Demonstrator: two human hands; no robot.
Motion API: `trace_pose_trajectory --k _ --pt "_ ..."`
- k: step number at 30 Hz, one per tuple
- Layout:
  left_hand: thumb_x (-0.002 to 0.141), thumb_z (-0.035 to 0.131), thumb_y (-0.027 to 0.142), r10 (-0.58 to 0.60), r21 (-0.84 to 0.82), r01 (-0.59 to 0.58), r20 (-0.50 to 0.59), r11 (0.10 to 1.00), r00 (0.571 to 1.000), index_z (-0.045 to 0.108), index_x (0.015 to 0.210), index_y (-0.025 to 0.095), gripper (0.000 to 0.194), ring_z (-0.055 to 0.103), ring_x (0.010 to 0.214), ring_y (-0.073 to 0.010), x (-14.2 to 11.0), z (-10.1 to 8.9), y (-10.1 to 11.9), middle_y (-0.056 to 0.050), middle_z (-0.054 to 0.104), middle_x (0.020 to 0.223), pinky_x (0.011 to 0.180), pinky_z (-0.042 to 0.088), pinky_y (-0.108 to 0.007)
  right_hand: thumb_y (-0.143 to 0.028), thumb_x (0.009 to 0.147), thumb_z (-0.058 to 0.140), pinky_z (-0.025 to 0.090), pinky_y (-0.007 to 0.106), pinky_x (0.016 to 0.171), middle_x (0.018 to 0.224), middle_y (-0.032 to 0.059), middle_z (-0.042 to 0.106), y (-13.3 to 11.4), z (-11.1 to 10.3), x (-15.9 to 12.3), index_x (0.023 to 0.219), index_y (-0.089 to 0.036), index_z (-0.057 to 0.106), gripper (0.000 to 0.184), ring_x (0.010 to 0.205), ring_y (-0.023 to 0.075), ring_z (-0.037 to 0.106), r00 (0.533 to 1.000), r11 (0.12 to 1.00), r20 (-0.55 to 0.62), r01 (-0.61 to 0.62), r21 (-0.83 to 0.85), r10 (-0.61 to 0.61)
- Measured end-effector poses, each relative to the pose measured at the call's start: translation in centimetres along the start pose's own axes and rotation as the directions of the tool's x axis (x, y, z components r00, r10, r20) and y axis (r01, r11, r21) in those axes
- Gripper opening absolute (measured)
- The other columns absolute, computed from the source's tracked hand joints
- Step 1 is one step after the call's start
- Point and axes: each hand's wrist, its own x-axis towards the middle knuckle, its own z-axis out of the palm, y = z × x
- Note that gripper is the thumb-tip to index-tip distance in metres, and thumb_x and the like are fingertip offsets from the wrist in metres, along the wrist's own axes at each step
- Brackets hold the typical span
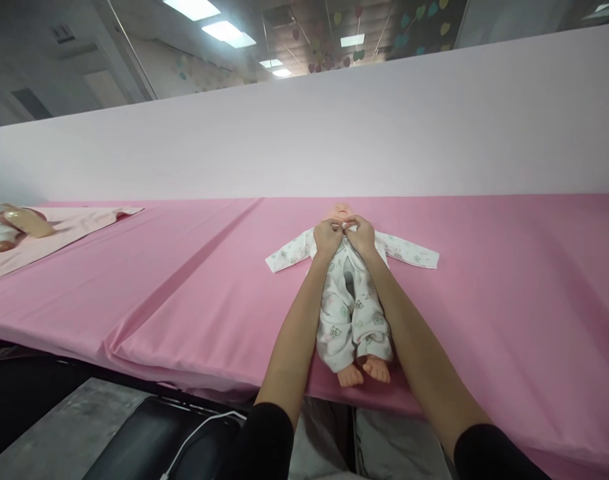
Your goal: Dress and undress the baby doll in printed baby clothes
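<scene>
A baby doll (349,377) lies on its back on the pink sheet, head toward the wall and bare feet toward me. It wears a white printed baby outfit (336,319) with long sleeves spread out to both sides. My left hand (328,236) and my right hand (359,235) meet at the neckline, just below the doll's chin. Both have their fingers pinched on the collar cloth, close together. The front of the outfit gapes in a narrow slit at the crotch. My hands hide the upper chest and the fastening.
A pink sheet (209,267) covers the table up to a white wall (304,140). At the far left, another doll (27,221) lies on a pale pink cloth (92,223). Below the table edge are a black seat (159,440) and a white cable (194,430).
</scene>
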Motion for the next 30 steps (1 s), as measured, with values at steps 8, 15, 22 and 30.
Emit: trace_pose_trajectory --k 8,15,22,30 --pt "0.073 0.057 0.016 0.036 -0.058 -0.039 -0.037 0.998 0.999 0.052 0.113 0.023 0.041 0.067 0.08 -0.016 -0.3 0.0 0.0 0.003 0.071 0.075 0.077 0.046 -0.025 -0.013 0.056 0.054 0.047 0.027 0.073 0.072 0.0004 0.066 0.9 0.4 0.5 0.071 -0.017 0.063 0.018 0.072 0.0164 0.061 0.984 0.932 -0.053 -0.142 0.333 0.169" --pt "0.076 0.053 0.015 0.13 0.013 -0.13 0.013 0.991 0.991 0.047 0.117 0.024 0.042 0.067 0.08 -0.015 -0.3 -0.2 0.2 0.003 0.072 0.08 0.08 0.045 -0.024 -0.012 0.057 0.057 0.05 0.027 0.072 0.071 0.0008 0.065 0.9 0.5 0.8 0.072 -0.016 0.061 0.016 0.071 0.0162 0.062 0.956 0.884 -0.064 -0.236 0.404 0.285" --pt "0.075 0.055 0.016 0.164 -0.002 -0.164 0.064 0.986 0.984 0.053 0.112 0.022 0.038 0.065 0.086 -0.0133 -0.1 -0.5 -0.1 0.002 0.072 0.084 0.084 0.044 -0.023 -0.014 0.065 0.056 0.049 0.028 0.08 0.077 0.0012 0.069 0.6 -0.3 0.8 0.075 -0.017 0.064 0.013 0.077 0.0159 0.065 0.987 0.958 -0.016 -0.151 0.244 0.16" --pt "0.079 0.052 0.018 0.141 0.095 -0.164 0.215 0.982 0.966 0.061 0.109 0.018 0.031 0.062 0.097 -0.016 0.1 -2.8 0.3 -0.005 0.069 0.105 0.087 0.044 -0.026 -0.015 0.069 0.061 0.048 0.031 0.081 0.085 0.0041 0.07 -1.2 -3.4 0.9 0.08 -0.016 0.067 0.012 0.082 0.0175 0.064 0.972 0.991 0.236 0.05 -0.121 -0.02"
